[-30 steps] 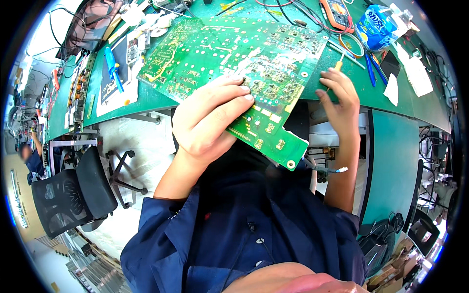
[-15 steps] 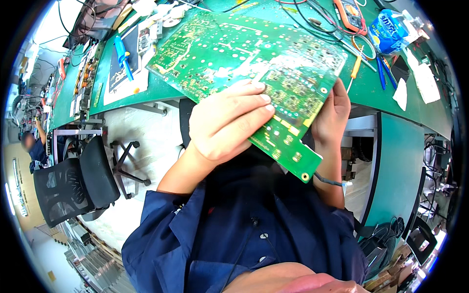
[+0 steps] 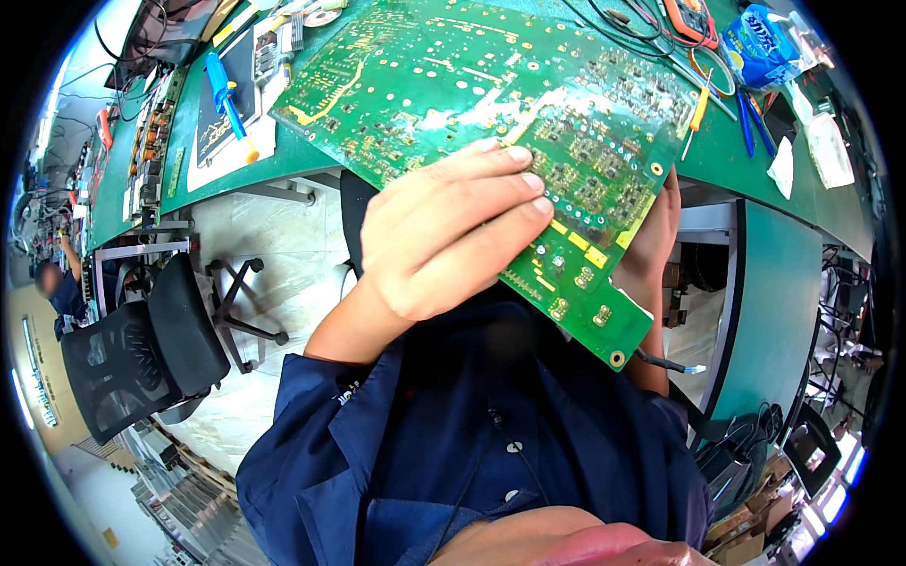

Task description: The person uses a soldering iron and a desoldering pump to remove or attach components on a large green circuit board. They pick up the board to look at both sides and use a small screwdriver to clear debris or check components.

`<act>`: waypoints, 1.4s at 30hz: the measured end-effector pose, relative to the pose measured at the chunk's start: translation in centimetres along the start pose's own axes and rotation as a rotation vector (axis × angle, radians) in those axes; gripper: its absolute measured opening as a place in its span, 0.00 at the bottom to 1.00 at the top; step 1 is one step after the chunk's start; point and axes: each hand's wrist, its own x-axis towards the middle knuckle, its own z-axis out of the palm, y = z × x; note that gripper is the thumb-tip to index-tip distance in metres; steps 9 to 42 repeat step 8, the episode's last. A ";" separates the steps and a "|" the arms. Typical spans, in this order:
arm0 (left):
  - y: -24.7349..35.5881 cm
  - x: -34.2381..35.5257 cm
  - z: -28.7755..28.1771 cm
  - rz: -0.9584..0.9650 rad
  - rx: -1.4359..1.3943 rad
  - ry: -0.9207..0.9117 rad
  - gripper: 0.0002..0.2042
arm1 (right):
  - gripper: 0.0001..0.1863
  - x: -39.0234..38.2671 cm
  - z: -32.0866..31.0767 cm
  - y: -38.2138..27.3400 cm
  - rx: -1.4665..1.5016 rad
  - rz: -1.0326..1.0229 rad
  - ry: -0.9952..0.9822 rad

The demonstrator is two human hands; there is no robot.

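Note:
A large green circuit board with many small solder points is lifted close to the camera, tilted over the bench edge. My left hand lies on its near face, fingers spread across the lower part. My right hand grips the board's right edge from behind; only its fingers and palm edge show past the board. A thin cable runs by my right wrist.
The green workbench carries screwdrivers, blue pens, a blue packet, white tags and other boards at the left. A black office chair stands on the floor at left. Another person stands at the far left.
The board has come up closer to the camera and now fills more of the view. Both hands rose with it, keeping their hold.

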 end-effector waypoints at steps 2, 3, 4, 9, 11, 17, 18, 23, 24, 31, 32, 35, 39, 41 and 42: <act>-0.1 0.4 0.1 -0.015 0.024 0.083 0.10 | 0.22 0.1 0.5 0.8 -0.106 -0.111 -0.039; -0.2 0.5 0.1 -0.018 0.031 0.111 0.11 | 0.24 0.3 0.7 1.1 -0.159 -0.166 -0.058; -0.4 0.8 -0.1 -0.013 0.040 0.138 0.11 | 0.27 0.9 1.1 1.1 -0.170 -0.198 -0.083; -0.4 1.4 -0.9 -0.103 0.071 0.284 0.13 | 0.27 2.7 4.9 0.5 -0.267 -0.414 -0.176; -0.4 1.4 -0.9 -0.103 0.071 0.284 0.13 | 0.27 2.7 4.9 0.5 -0.267 -0.414 -0.176; -0.4 1.4 -0.9 -0.103 0.071 0.284 0.13 | 0.27 2.7 4.9 0.5 -0.267 -0.414 -0.176; -0.4 1.4 -0.9 -0.103 0.071 0.284 0.13 | 0.27 2.7 4.9 0.5 -0.267 -0.414 -0.176; -0.4 1.4 -0.9 -0.103 0.071 0.284 0.13 | 0.27 2.7 4.9 0.5 -0.267 -0.414 -0.176; -0.4 1.4 -0.9 -0.103 0.071 0.284 0.13 | 0.27 2.7 4.9 0.5 -0.267 -0.414 -0.176; -0.4 1.4 -0.9 -0.103 0.071 0.284 0.13 | 0.27 2.7 4.9 0.5 -0.267 -0.414 -0.176; -0.4 1.4 -0.9 -0.103 0.071 0.284 0.13 | 0.27 2.7 4.9 0.5 -0.267 -0.414 -0.176; -0.4 1.4 -0.9 -0.103 0.071 0.284 0.13 | 0.27 2.7 4.9 0.5 -0.267 -0.414 -0.176; -0.4 1.4 -0.9 -0.103 0.071 0.284 0.13 | 0.27 2.7 4.9 0.5 -0.267 -0.414 -0.176; -0.4 1.4 -0.9 -0.103 0.071 0.284 0.13 | 0.27 2.7 4.9 0.5 -0.267 -0.414 -0.176; -0.4 1.4 -0.9 -0.103 0.071 0.284 0.13 | 0.27 2.7 4.9 0.5 -0.267 -0.414 -0.176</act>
